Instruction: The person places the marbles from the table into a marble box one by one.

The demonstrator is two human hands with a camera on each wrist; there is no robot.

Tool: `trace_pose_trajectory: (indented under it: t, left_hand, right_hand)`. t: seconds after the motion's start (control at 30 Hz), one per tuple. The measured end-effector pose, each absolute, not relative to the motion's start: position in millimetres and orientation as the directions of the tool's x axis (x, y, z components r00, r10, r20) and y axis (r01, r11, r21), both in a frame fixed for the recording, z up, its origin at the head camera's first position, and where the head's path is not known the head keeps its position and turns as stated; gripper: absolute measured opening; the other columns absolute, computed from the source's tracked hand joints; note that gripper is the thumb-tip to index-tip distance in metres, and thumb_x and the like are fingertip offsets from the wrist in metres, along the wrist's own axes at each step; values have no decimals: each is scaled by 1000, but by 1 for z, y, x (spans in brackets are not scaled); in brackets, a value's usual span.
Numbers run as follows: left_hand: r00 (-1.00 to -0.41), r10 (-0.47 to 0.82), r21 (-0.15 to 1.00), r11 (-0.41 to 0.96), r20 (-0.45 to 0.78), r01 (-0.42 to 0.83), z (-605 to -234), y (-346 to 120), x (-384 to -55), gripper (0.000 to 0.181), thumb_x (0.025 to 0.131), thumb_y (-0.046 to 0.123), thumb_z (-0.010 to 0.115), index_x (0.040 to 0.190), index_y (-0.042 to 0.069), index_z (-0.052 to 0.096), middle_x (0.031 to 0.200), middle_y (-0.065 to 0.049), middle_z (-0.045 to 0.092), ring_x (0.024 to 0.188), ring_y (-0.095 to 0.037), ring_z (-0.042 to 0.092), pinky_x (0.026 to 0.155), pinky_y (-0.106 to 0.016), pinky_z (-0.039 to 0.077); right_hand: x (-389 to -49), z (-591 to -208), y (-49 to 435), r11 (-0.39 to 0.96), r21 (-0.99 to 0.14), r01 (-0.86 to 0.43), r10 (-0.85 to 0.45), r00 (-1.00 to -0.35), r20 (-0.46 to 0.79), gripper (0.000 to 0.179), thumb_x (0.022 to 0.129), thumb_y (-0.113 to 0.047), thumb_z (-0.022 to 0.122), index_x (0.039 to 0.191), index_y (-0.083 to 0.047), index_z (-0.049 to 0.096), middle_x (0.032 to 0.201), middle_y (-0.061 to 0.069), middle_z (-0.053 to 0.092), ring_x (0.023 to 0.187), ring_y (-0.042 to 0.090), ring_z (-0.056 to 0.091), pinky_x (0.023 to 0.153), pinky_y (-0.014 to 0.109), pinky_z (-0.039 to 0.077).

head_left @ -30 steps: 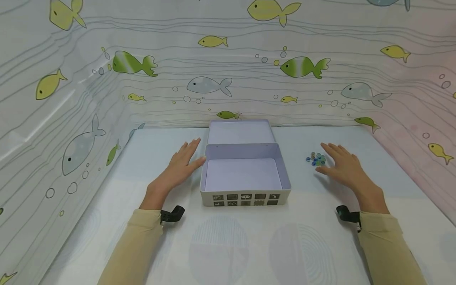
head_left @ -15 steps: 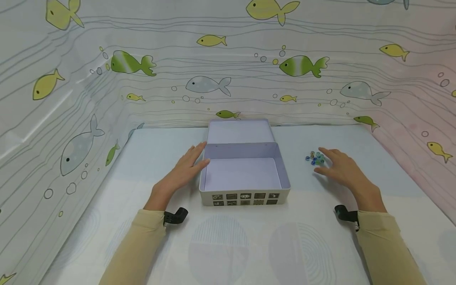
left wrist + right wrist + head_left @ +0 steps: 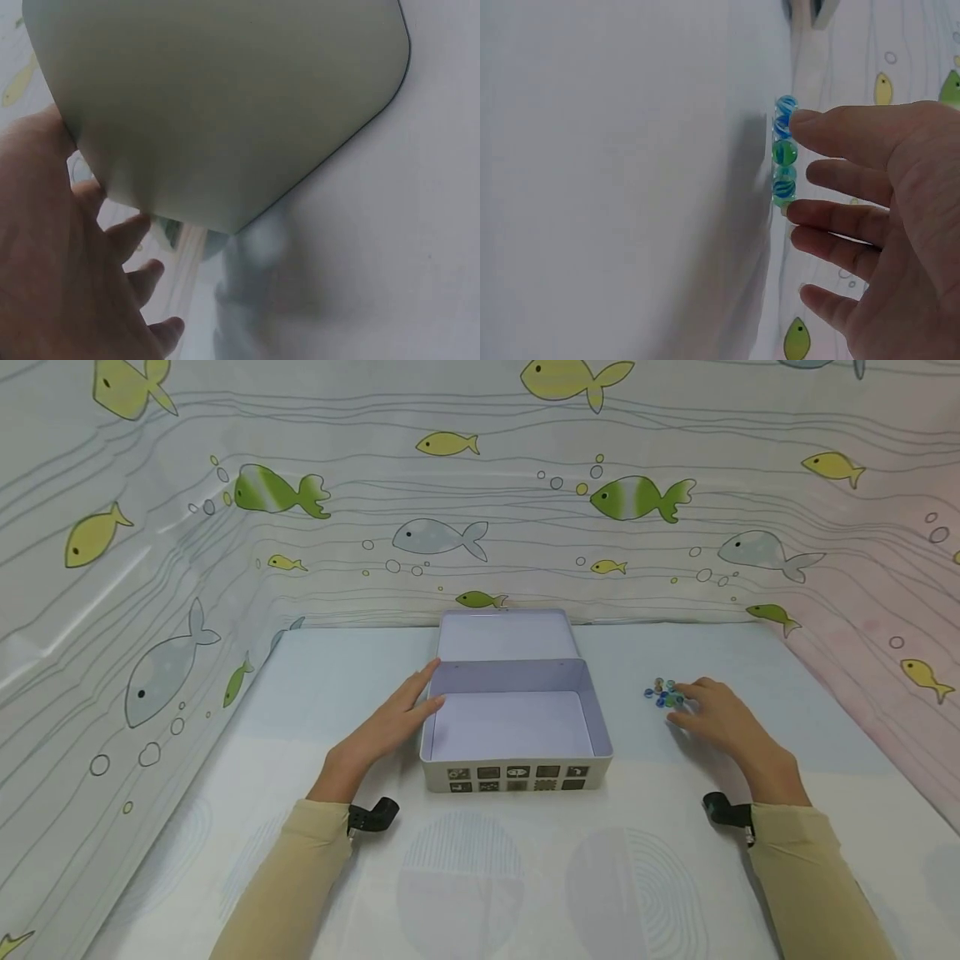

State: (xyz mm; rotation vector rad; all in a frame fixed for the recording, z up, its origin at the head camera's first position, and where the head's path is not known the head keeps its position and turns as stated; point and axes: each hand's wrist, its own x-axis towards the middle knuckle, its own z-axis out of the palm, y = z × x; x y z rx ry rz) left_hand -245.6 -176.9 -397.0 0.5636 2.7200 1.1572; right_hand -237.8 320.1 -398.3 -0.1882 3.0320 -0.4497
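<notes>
A shallow rectangular tin box (image 3: 517,778) stands on the table, its hinged lid (image 3: 510,635) tipped back and its pale lilac inside bare. My left hand (image 3: 384,727) rests against the box's left wall, thumb at the rim; in the left wrist view its fingers lie along the smooth side wall (image 3: 225,112). Right of the box lies a small cluster of glass marbles (image 3: 660,694), blue, green and amber. My right hand (image 3: 716,718) is at the cluster's right edge. In the right wrist view, thumb and extended fingertips reach right up to several swirled marbles (image 3: 784,153).
The white tablecloth (image 3: 555,877) has faint circle patterns. A fish-printed sheet (image 3: 525,493) hangs behind and along both sides. Black wrist cameras (image 3: 375,816) sit at both sleeve cuffs.
My left hand has moved right from beside the box onto its left wall and rim. The right hand has lowered towards the marbles, its fingers drawing closer together. The box stays put.
</notes>
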Motion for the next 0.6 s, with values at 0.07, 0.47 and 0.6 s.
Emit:
trace_pose_trajectory:
  t: [0.07,0.47,0.6]
  left_hand:
    - [-921,389,719,632,27,288,-398,-177,-246,68,103,56,39,159,38,5,169,2,6,157,-26,4,125,-58,10]
    - [-923,383,714,637,35,291,-398,-176,-246,67,103,56,38,159,39,6,169,7,7,157,-25,6,125,-55,11]
    - [-924,380,712,639,37,291,-399,-176,-246,67,103,56,38,159,39,7,169,6,7,157,-25,6,125,-55,12]
  right_hand:
    - [-238,-399,319,949,-296,-112,-131,-990,-46,59,94,-26,61,141,7,48,136,36,45,126,54,41,105,69,35]
    - [-240,-402,318,951,-285,-120,-130,-991,-15,44,95,-11,58,132,13,55,121,33,56,112,50,52,98,63,43]
    - [-238,-400,318,945,-300,-134,-140,-990,1,34,93,-5,59,123,12,62,108,29,60,96,41,56,85,56,48]
